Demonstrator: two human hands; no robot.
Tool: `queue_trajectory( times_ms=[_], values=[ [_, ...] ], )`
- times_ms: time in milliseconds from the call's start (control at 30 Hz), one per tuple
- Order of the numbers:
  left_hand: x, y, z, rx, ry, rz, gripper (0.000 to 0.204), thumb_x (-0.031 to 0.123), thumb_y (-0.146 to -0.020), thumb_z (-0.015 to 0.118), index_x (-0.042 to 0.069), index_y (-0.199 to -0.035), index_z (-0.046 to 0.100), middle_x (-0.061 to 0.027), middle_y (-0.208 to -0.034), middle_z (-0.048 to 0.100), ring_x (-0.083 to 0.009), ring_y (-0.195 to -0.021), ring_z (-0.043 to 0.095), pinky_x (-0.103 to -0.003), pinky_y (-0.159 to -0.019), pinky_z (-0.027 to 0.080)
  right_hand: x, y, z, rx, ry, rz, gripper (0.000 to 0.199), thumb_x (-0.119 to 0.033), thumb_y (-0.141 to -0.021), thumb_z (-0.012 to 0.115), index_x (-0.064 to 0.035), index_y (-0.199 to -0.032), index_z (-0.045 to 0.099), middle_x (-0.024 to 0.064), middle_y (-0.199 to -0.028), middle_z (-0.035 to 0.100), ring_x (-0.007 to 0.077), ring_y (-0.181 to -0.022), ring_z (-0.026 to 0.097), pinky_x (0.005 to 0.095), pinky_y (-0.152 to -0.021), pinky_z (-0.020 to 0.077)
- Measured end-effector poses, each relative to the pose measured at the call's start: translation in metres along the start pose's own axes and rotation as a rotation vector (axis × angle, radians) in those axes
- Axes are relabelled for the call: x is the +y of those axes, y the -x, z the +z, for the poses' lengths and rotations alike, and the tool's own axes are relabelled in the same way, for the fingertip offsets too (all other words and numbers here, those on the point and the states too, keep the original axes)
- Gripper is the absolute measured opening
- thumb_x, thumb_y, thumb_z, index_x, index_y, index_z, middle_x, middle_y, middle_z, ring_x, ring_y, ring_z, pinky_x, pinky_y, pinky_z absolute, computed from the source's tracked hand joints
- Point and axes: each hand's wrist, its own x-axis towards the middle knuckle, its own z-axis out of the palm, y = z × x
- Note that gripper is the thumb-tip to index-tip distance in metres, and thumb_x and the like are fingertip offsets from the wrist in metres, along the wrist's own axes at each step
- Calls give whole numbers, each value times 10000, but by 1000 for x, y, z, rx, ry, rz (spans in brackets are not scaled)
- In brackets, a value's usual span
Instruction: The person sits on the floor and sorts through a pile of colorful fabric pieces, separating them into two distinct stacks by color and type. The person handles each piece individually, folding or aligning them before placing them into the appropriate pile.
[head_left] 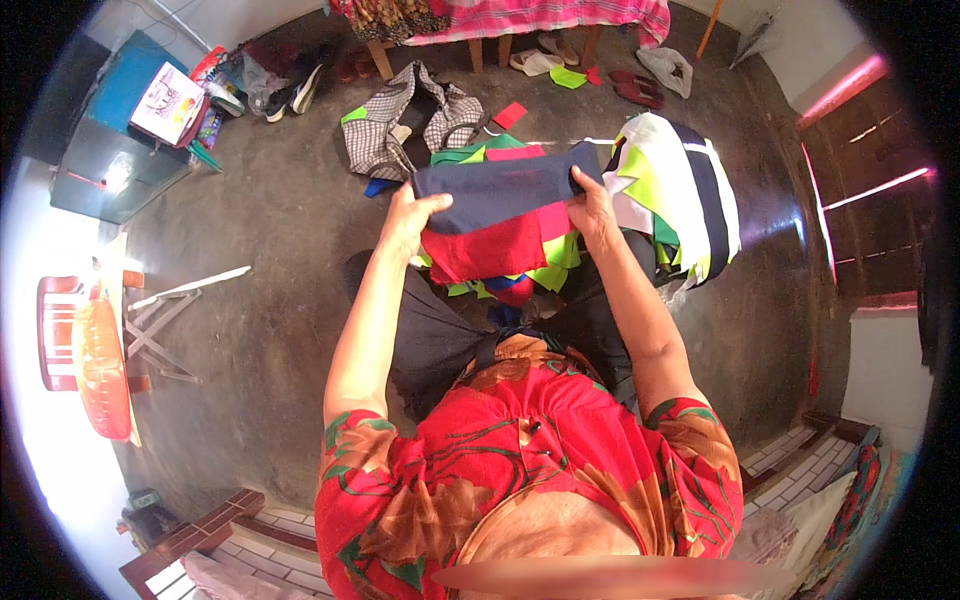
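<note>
A dark navy piece of cloth (505, 190) is stretched sideways in front of me. My left hand (408, 222) pinches its left end, with the thumb on top. At the opposite end, my right hand (592, 207) grips it between thumb and fingers. Red cloth pieces (485, 252) lie directly beneath, over my lap, and yellow-green pieces (555, 270) stick out around them. Some green and blue cloth also shows in this heap; the lower layers are hidden. Close to my right hand is a large bundle of white, navy and yellow-green cloth (690, 190).
Crumpled checked cloth (385, 125) and a small red scrap (510, 115) lie on the floor ahead. Beyond stands a table with a pink checked cover (560, 15). Shoes (637, 88) and a plastic bag (665, 70) are near it. A blue cabinet (105, 165) stands at left.
</note>
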Motion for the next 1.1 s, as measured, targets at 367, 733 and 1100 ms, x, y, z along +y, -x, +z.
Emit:
queue_trajectory(
  times_ms=[367,733,1100],
  values=[
    [-54,-107,-36,508,-382,147,631,38,-661,677,38,-1259,474,-198,-1213,546,-268,-1105,547,-304,-917,439,18,-63,-45,161,325,209,265,-53,-877,552,14,-1127,493,148,-1022,600,330,-842,619,469,-749,536],
    [-94,-6,-24,415,-354,176,354,57,-796,658,13,-1135,565,-112,-1033,605,-174,-914,588,-306,-815,488,-38,110,14,-256,1920,-644,226,-112,-871,560,-48,-1079,617,102,-1003,650,223,-974,608,334,-814,463],
    [130,96,111,-565,35,595,245,208,-903,600,7,-1042,615,-80,-1008,634,-166,-974,599,-305,-881,456,-48,123,-25,-167,2202,-924,122,-183,-802,612,-103,-865,679,49,-876,681,228,-901,618,387,-872,411]
  ],
)
